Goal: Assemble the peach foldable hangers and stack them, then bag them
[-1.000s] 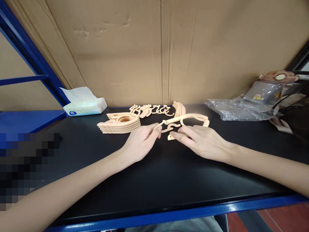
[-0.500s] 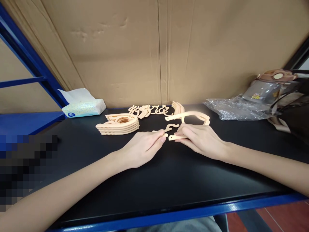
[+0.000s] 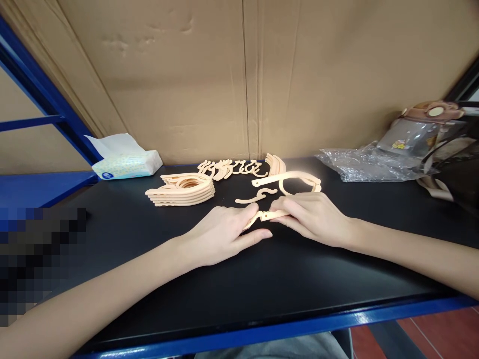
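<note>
My left hand holds a small cream plastic piece against its fingers, with the thumb stretched out below. My right hand is closed on a cream plastic arm, whose holed end points left and meets the piece in my left hand. Just behind my fingers, a loose cream hook lies on the black table. A curved cream part with a ring shape sits beyond my right hand, partly hidden by it.
Stacked cream hanger parts stand left of centre. Small hooks and curved pieces lie along the cardboard wall. A tissue pack is back left; crumpled plastic and a bottle are back right.
The piece in my left hand has come up against the end of the arm in my right hand. My left thumb has moved away from the fingers, and the loose hook shows more fully.
</note>
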